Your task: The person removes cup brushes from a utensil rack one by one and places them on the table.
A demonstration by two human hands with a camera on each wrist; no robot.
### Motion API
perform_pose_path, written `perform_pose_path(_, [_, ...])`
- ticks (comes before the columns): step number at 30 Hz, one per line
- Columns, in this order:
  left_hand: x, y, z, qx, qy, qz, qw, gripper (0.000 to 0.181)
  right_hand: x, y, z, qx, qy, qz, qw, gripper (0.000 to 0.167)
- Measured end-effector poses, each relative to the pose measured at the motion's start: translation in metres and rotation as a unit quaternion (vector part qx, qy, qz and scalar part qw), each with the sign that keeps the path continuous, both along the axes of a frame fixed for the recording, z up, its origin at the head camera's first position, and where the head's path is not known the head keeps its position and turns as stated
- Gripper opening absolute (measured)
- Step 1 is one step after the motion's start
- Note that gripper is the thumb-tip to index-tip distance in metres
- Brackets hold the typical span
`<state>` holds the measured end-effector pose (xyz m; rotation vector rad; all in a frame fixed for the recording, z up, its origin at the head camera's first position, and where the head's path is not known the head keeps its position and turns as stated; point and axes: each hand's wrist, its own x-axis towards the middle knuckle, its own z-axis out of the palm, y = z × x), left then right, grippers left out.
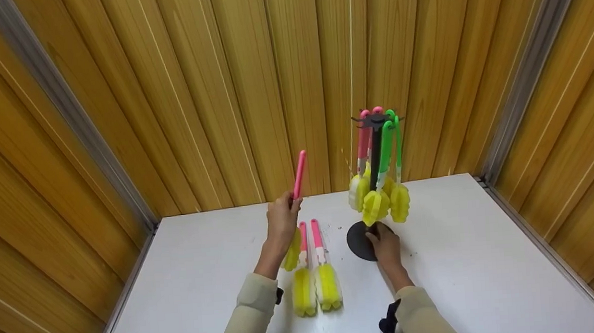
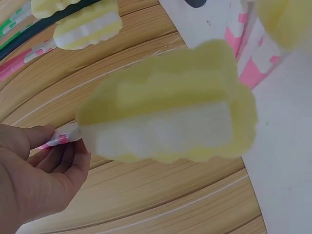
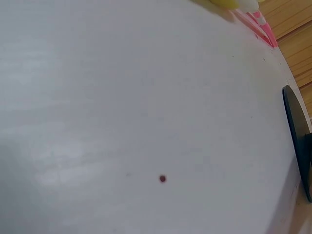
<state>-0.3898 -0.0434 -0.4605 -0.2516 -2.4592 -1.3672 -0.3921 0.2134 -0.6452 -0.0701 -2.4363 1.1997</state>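
My left hand (image 1: pixel 282 222) (image 2: pixel 44 170) pinches the pink-and-white handle of a brush (image 1: pixel 300 174), raised over the table's back part. Its yellow-and-white sponge head (image 2: pixel 165 112) fills the middle of the left wrist view; in the head view my hand and forearm partly cover it. To the right, my right hand (image 1: pixel 388 246) grips the bottom of a black stand's pole, just above its round base (image 1: pixel 360 241) (image 3: pixel 295 131). Several pink and green brushes hang from the stand's top hooks (image 1: pixel 376 120), sponge heads down.
Two pink-handled brushes (image 1: pixel 303 291) (image 1: pixel 328 287) lie side by side on the white table (image 1: pixel 190 278), between my forearms, sponge heads towards me. Wood-patterned walls (image 1: pixel 208 89) rise behind the table and on both sides, with grey metal strips at the corners.
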Motion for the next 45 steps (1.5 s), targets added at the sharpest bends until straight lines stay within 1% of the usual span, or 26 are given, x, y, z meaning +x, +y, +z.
perform_pose_path(3, [0.001, -0.002, -0.006, 0.006, -0.012, -0.001, 0.9999, 0.016, 0.000, -0.001, -0.001, -0.004, -0.003, 0.001, 1.0000, 0.029])
perform_pose_path(5, [0.002, -0.003, -0.010, 0.002, -0.016, 0.000, 0.9999, 0.018, 0.001, -0.001, -0.002, -0.003, -0.003, 0.001, 1.0000, 0.030])
perform_pose_path(10, [0.003, -0.009, -0.017, -0.001, -0.026, 0.003, 0.9997, 0.020, -0.001, -0.001, -0.004, -0.002, -0.002, 0.003, 1.0000, 0.025])
perform_pose_path(15, [0.004, -0.016, -0.022, -0.008, -0.026, 0.015, 0.9995, 0.019, -0.001, 0.001, -0.003, -0.006, -0.002, 0.004, 1.0000, 0.028])
perform_pose_path(17, [0.004, -0.019, -0.024, -0.009, -0.022, 0.022, 0.9995, 0.018, -0.001, 0.002, -0.002, 0.001, 0.003, 0.001, 1.0000, 0.027])
perform_pose_path(22, [0.005, -0.027, -0.030, 0.004, -0.019, 0.031, 0.9993, 0.016, 0.001, 0.002, -0.002, 0.006, 0.009, 0.000, 0.9999, 0.026])
perform_pose_path(27, [0.008, -0.036, -0.035, 0.022, -0.029, 0.032, 0.9988, 0.015, 0.001, 0.002, -0.003, 0.006, 0.016, 0.004, 0.9999, 0.025])
perform_pose_path(31, [0.010, -0.045, -0.041, 0.032, -0.030, 0.036, 0.9984, 0.014, 0.000, 0.002, -0.003, 0.009, 0.020, 0.000, 0.9998, 0.022])
perform_pose_path(34, [0.011, -0.051, -0.046, 0.040, -0.034, 0.035, 0.9980, 0.013, 0.001, 0.001, -0.004, 0.010, 0.018, 0.000, 0.9998, 0.023])
perform_pose_path(40, [0.013, -0.063, -0.055, 0.063, -0.058, 0.036, 0.9957, 0.014, 0.000, 0.001, -0.004, 0.015, 0.018, -0.002, 0.9997, 0.023])
perform_pose_path(43, [0.013, -0.068, -0.062, 0.069, -0.073, 0.038, 0.9942, 0.016, 0.000, 0.001, -0.003, 0.021, 0.016, -0.003, 0.9997, 0.021])
perform_pose_path(45, [0.011, -0.070, -0.068, 0.072, -0.084, 0.045, 0.9929, 0.017, -0.001, 0.001, -0.002, 0.021, 0.013, -0.003, 0.9997, 0.021])
